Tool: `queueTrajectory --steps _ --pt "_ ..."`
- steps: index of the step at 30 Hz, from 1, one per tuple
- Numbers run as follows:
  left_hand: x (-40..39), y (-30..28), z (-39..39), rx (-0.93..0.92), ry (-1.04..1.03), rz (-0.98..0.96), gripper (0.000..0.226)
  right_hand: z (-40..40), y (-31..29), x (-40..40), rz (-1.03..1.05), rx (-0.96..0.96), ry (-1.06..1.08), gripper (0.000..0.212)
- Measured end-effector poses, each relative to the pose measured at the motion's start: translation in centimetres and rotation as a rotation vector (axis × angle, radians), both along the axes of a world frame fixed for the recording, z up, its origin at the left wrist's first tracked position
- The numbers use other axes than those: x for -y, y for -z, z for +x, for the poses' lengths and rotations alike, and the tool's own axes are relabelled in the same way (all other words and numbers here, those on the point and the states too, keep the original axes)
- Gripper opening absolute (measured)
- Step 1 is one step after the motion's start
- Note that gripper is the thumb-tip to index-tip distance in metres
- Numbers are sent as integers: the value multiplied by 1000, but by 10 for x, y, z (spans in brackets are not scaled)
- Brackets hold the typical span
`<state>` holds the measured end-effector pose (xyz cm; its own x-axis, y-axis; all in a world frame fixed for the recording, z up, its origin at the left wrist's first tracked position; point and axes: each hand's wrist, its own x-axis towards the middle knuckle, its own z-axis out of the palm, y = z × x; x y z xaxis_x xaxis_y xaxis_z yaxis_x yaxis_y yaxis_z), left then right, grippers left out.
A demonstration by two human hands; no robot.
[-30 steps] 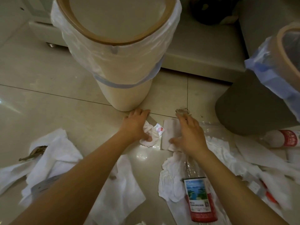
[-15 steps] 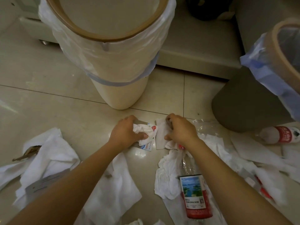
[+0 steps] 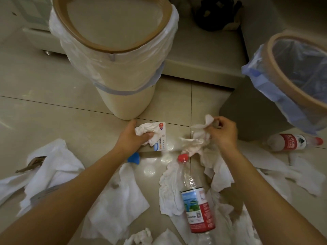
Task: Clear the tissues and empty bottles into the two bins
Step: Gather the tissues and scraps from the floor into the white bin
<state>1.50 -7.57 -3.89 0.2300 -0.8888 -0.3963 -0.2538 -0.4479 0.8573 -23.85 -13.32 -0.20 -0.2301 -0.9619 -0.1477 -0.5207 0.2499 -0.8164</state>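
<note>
The left hand (image 3: 131, 137) clenches a crumpled tissue (image 3: 146, 132) and a small packet (image 3: 161, 137), the right hand (image 3: 222, 132) pinches another tissue (image 3: 200, 137) off the floor (image 3: 53, 110) below the cream bin (image 3: 113, 48); both look feather-light, soft, easily torn, best bunched whole.

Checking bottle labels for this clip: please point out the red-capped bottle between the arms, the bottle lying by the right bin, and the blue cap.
red-capped bottle (image 3: 198, 211), head view, on its printed label.
bottle by the right bin (image 3: 290, 142), head view, on its red label.
blue cap (image 3: 134, 157), head view, on its top.
</note>
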Motion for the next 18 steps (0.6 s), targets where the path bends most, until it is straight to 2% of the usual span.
queueTrajectory --steps 3,5,7,9,11,12,15,18 --pt "0 -5 -13 -70 27 -22 32 -22 6 -5 138 -102 -57 15" --pt "-1 -8 -22 -89 60 -33 34 -28 15 -15 178 -196 -188 21" --pt "-3 -9 -29 -75 95 -34 37 -31 22 -26 198 -365 -325 36" --pt "-5 -10 -34 -51 121 -42 37 -30 25 -36 304 -468 -391 60" --pt "-8 -11 -36 -40 135 -38 36 -25 25 -45 391 -525 -435 67" --pt "-10 -10 -37 -38 138 -31 36 -22 27 -49 399 -582 -468 62" --pt "-13 -12 -35 -34 130 -16 37 -15 28 -56 321 -761 -520 25" --pt "-18 -18 -31 -43 130 -16 37 -9 21 -58 280 -777 -517 9"
